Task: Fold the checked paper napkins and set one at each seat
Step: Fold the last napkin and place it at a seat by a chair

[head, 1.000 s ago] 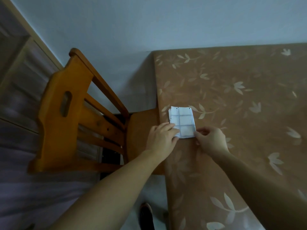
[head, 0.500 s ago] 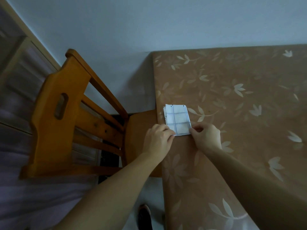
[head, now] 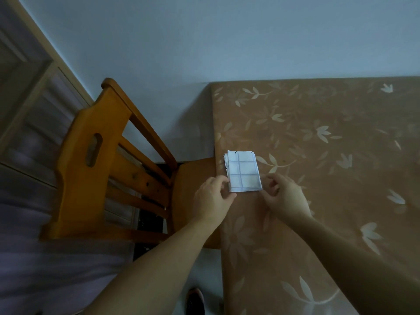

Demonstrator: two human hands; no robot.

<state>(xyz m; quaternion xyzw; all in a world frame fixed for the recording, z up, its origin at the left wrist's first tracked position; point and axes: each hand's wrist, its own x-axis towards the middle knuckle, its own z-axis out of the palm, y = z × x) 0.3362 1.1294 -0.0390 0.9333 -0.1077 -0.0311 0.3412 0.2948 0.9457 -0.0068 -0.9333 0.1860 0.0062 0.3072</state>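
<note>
Left hand [head: 213, 196], fingers loosely curled, touches the near left corner of the folded napkin [head: 244, 172]; whether it pinches the paper cannot be told. Right hand [head: 285, 196], fingers likewise curled, sits just beside the near right corner, contact uncertain. Napkin, white with a blue check, lies flat on the table [head: 318, 155] near its left edge, layered edges showing at 9 o'clock. Chair [head: 95, 169], wooden, stands at 9 o'clock of the napkin, its seat tucked against the table edge. Wall [head: 204, 42] lies at 12 o'clock.
</note>
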